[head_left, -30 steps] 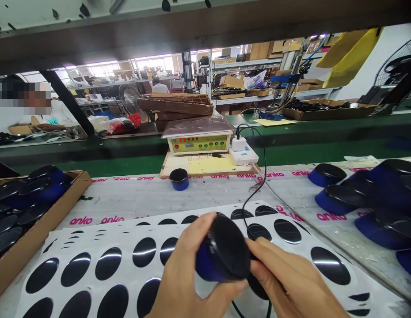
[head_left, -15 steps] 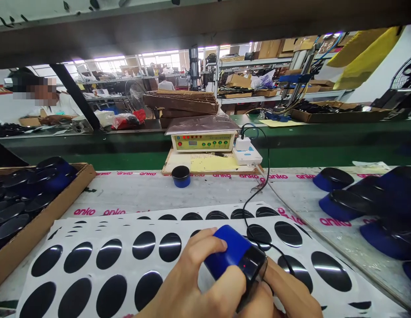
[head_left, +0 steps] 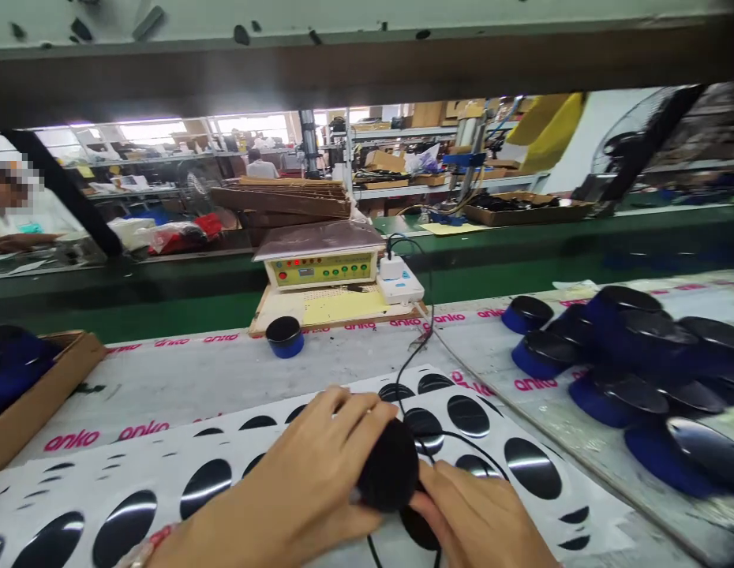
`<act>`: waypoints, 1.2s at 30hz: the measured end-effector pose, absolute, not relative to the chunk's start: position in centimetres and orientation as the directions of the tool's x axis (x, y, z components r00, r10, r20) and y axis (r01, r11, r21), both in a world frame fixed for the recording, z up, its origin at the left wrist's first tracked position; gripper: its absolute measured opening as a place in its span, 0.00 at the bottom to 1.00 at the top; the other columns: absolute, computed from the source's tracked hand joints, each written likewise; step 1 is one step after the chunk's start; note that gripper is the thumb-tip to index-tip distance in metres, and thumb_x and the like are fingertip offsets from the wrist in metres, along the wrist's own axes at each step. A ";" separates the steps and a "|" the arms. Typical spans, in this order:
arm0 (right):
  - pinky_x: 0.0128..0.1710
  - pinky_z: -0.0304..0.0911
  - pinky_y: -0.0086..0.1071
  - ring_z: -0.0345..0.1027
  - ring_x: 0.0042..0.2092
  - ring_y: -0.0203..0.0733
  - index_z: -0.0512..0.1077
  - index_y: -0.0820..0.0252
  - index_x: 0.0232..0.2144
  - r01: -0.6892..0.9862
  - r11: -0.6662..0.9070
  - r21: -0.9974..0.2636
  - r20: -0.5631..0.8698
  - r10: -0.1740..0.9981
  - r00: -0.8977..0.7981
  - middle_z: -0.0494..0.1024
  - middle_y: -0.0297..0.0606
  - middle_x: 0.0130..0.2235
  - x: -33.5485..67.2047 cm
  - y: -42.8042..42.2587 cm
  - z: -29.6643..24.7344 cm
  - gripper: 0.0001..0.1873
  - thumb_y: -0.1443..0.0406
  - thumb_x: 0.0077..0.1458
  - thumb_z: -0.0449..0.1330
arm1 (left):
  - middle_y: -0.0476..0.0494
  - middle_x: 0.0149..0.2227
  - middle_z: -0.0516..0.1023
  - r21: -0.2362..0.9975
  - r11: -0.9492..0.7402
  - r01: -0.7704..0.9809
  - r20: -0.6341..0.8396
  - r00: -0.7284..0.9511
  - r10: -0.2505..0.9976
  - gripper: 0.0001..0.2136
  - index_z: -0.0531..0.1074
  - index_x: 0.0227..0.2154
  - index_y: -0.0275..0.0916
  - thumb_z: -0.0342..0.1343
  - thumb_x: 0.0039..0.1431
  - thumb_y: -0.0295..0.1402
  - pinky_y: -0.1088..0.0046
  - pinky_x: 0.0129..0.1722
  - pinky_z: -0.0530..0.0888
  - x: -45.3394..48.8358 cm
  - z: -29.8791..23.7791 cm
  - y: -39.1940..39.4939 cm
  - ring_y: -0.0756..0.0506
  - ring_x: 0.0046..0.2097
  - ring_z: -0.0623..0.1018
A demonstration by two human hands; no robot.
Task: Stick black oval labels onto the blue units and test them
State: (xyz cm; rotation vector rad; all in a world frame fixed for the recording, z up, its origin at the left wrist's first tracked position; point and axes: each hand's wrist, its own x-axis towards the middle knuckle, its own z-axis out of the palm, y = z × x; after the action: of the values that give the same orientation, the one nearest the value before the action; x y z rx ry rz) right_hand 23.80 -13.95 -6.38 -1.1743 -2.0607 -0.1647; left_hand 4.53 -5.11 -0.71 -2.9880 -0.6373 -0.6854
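With my left hand (head_left: 320, 465) angled in from the near edge of the white plastic-covered work surface (head_left: 225, 379), I grip one round, black-faced unit (head_left: 391, 467) with curled fingers, above a white sheet (head_left: 162, 454) bearing glossy black discs (head_left: 124, 527). My right hand (head_left: 485, 509) meets the unit's side; whether its fingers pinch anything, I cannot tell. One thin black cable (head_left: 432, 301) crosses the sheet beside both hands. One blue-and-black cylinder (head_left: 285, 338) stands near the surface's far edge, one brown cardboard box (head_left: 50, 401) at its left edge, and at least seven blue-and-black units (head_left: 624, 335) toward its right edge.
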 end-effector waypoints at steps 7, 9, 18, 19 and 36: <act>0.21 0.56 0.33 0.70 0.22 0.43 0.66 0.59 0.29 0.944 -0.314 -0.103 0.547 0.774 0.317 0.73 0.36 0.24 32.1 -13.0 -3.1 0.19 0.60 0.69 0.43 | 0.36 0.46 0.76 0.180 -0.700 0.691 0.486 0.556 0.674 0.20 0.68 0.49 0.36 0.56 0.57 0.41 0.54 0.46 0.75 3.9 -3.7 5.6 0.33 0.47 0.77; 0.22 0.57 0.36 0.73 0.27 0.52 0.65 0.60 0.30 0.782 -0.623 -0.024 0.361 0.724 0.587 0.75 0.42 0.28 34.2 -11.3 -2.3 0.20 0.55 0.68 0.45 | 0.34 0.46 0.76 0.164 -0.698 0.697 0.494 0.554 0.670 0.21 0.69 0.49 0.35 0.54 0.58 0.44 0.48 0.52 0.71 3.8 -4.8 7.7 0.29 0.51 0.74; 0.29 0.64 0.39 0.74 0.34 0.57 0.65 0.63 0.34 0.772 -0.635 -0.043 0.207 0.750 0.628 0.76 0.49 0.34 35.2 -6.6 -1.1 0.20 0.50 0.58 0.58 | 0.40 0.59 0.63 0.239 -0.794 0.559 0.583 0.571 0.578 0.15 0.68 0.54 0.47 0.48 0.66 0.32 0.53 0.55 0.70 3.5 -3.3 -1.2 0.38 0.58 0.67; 0.26 0.63 0.37 0.73 0.30 0.52 0.63 0.59 0.31 0.805 -0.586 -0.094 0.196 0.782 0.592 0.76 0.43 0.30 33.6 -7.3 -0.5 0.22 0.46 0.56 0.57 | 0.41 0.60 0.60 0.316 -0.798 0.514 0.602 0.542 0.587 0.17 0.67 0.54 0.50 0.46 0.66 0.29 0.59 0.53 0.72 3.9 -2.9 -3.5 0.40 0.57 0.68; 0.26 0.67 0.28 0.73 0.30 0.40 0.70 0.55 0.38 0.667 0.636 -0.388 0.674 0.689 -0.265 0.76 0.38 0.32 20.5 -12.3 -0.7 0.12 0.65 0.68 0.46 | 0.38 0.45 0.80 0.488 0.514 -0.705 -0.351 0.380 0.856 0.17 0.78 0.44 0.38 0.55 0.61 0.44 0.71 0.35 0.76 3.5 -1.5 -10.6 0.44 0.36 0.80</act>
State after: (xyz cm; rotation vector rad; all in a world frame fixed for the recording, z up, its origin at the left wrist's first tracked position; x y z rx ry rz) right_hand 20.47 -12.27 -0.71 -1.0628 -1.9835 0.0322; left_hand 3.50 -10.55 -1.52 0.2767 0.6160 1.0124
